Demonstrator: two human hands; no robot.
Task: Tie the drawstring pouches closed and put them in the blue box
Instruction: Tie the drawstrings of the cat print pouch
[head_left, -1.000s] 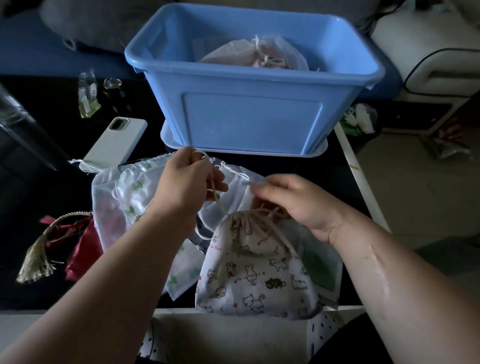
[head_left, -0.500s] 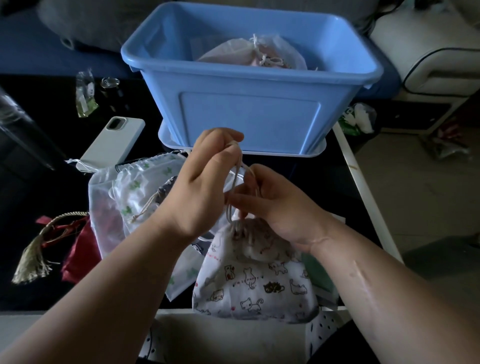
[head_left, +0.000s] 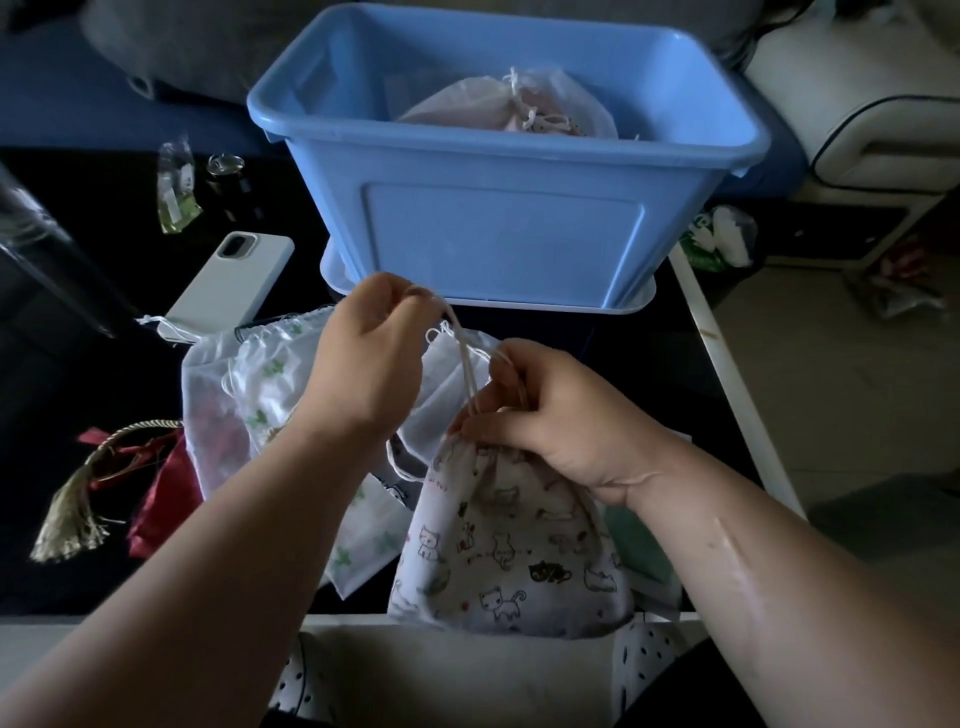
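Two grips: both mine, both working at the neck of one pouch above the near part of the tabletop (head_left: 78, 364).
Left grip (head_left: 374, 364): fingers curled, pinching the drawstring (head_left: 464, 358) and holding it up and away from the pouch mouth, towards the box.
Right grip (head_left: 550, 421): fingers curled on the gathered neck of the cat-print pouch (head_left: 498, 561), pinching the cord close to the cloth.
Cat-print pouch: white cloth with small cats. It stands at the near edge of the tabletop, mouth drawn in and body bulging. I cannot tell what is inside.
Blue box (head_left: 498, 234): on the far side of the tabletop, just beyond my hands. Its top is open and it sits on a pale lid (head_left: 332, 270).
In the blue box: one sheer white pouch (head_left: 498, 109) with its cord bunched at the top and something pinkish showing through. It lies towards the right wall.
Sheer pouches (head_left: 260, 374): a heap left of the cat-print pouch, partly under my left forearm. One has green leaf prints and another shows reddish contents.
Red pouch (head_left: 161, 499): further left, with a gold tassel (head_left: 67, 525) trailing from it.
Phone (head_left: 234, 280): in a white case, camera side up, between the box and the heap.
Clear packet (head_left: 176, 192): small, at the far left, well apart from the pouches.
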